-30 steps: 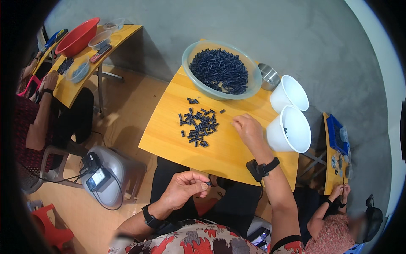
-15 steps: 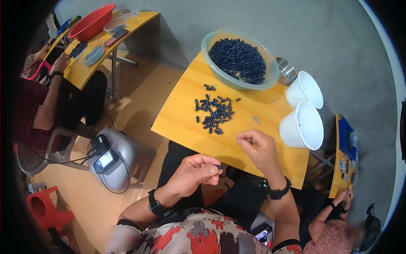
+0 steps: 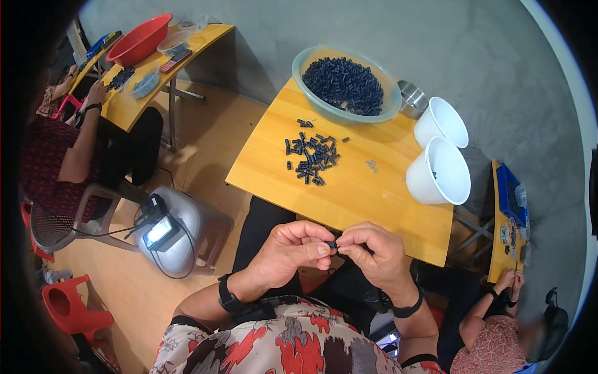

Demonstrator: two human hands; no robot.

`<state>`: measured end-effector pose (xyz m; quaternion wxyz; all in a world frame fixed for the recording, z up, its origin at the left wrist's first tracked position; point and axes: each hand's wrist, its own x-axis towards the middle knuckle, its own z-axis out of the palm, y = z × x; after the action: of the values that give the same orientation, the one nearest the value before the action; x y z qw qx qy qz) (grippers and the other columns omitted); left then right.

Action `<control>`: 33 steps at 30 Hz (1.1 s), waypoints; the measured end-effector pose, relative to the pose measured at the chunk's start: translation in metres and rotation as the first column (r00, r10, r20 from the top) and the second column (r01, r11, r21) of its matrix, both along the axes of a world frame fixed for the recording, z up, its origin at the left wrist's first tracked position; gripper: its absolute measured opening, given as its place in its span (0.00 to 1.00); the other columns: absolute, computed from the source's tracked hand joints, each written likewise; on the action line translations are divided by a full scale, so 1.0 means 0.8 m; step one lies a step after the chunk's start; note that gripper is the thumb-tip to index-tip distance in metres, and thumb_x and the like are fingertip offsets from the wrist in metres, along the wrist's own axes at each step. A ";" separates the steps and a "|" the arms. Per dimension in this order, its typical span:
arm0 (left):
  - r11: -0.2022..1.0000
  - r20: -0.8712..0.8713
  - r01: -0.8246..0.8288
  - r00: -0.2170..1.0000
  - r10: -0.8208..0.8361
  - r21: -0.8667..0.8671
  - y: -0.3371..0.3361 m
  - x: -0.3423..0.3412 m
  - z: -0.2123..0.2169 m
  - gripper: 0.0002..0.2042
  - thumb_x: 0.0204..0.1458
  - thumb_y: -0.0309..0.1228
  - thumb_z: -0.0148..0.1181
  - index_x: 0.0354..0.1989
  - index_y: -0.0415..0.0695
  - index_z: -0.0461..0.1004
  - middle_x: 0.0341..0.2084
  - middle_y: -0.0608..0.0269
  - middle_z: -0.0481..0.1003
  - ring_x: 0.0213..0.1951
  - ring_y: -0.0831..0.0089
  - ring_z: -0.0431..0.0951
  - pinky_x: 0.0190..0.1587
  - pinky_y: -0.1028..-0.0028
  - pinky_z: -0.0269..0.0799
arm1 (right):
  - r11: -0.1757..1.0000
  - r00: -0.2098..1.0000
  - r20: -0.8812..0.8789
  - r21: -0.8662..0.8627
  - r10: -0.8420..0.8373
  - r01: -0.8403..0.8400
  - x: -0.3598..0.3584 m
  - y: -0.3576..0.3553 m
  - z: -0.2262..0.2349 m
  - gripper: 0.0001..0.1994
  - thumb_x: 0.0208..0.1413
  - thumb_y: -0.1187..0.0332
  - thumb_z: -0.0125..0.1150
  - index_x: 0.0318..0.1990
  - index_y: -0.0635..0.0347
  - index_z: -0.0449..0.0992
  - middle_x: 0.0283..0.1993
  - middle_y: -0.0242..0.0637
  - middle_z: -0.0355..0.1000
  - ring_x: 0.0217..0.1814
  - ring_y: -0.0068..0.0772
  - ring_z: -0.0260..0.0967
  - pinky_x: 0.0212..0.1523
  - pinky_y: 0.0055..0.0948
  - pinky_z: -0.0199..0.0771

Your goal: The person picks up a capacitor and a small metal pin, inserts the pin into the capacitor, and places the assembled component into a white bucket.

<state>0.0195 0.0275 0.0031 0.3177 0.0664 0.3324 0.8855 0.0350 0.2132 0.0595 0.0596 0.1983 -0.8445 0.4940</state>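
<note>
Close above my lap, at the table's near edge, my left hand (image 3: 289, 254) pinches a small dark blue-black plastic piece (image 3: 332, 244) between thumb and forefinger. My right hand (image 3: 379, 254) is closed in a pinch, its fingertips meeting the piece's right end. Whatever lies between those right fingertips is too small to see. Beyond both hands, a loose pile of similar dark pieces (image 3: 313, 154) lies on the yellow table (image 3: 380, 209). A few tiny pale bits (image 3: 372, 166) lie to the right of that pile.
A wide translucent basin (image 3: 393, 112) full of dark pieces stands at the table's back, beside a metal bowl (image 3: 412, 100). Two white buckets, the far one (image 3: 441, 123) and the near one (image 3: 430, 181), line the right edge. Other people work at tables left and lower right.
My right hand has come down and left from above the table to meet the piece in my left hand. The left hand keeps its pinch. The whole view has shifted slightly.
</note>
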 end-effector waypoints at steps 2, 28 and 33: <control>1.000 -0.021 -0.008 1.000 0.008 -0.015 0.000 0.003 0.005 0.07 0.52 0.21 0.56 0.40 0.37 0.73 0.30 0.59 0.77 0.28 0.79 0.76 0.34 0.79 0.75 | 1.000 1.000 -0.028 0.024 0.013 -0.012 0.002 0.000 0.004 0.06 0.46 0.76 0.63 0.31 0.62 0.74 0.30 0.38 0.73 0.30 0.33 0.72 0.31 0.25 0.71; 0.978 -0.206 -0.075 0.978 0.034 -0.196 0.014 0.008 0.022 0.07 0.53 0.23 0.56 0.40 0.37 0.73 0.28 0.67 0.74 0.28 0.85 0.71 0.32 0.84 0.69 | 0.982 0.955 -0.261 0.080 -0.144 0.170 0.027 0.007 -0.032 0.05 0.46 0.80 0.62 0.31 0.64 0.72 0.29 0.40 0.73 0.28 0.32 0.71 0.29 0.24 0.71; 0.937 -0.309 -0.109 0.951 0.001 -0.333 0.015 0.009 0.007 0.07 0.53 0.23 0.57 0.40 0.37 0.73 0.26 0.71 0.72 0.28 0.88 0.69 0.30 0.86 0.66 | 0.982 0.968 -0.174 0.008 -0.182 0.186 0.036 0.006 -0.041 0.07 0.43 0.80 0.62 0.31 0.62 0.73 0.29 0.38 0.73 0.29 0.34 0.73 0.29 0.25 0.71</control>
<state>0.0265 0.0398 0.0087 0.2441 0.1356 0.5294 0.8011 0.0634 0.2177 0.0266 0.1756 0.1617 -0.8569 0.4569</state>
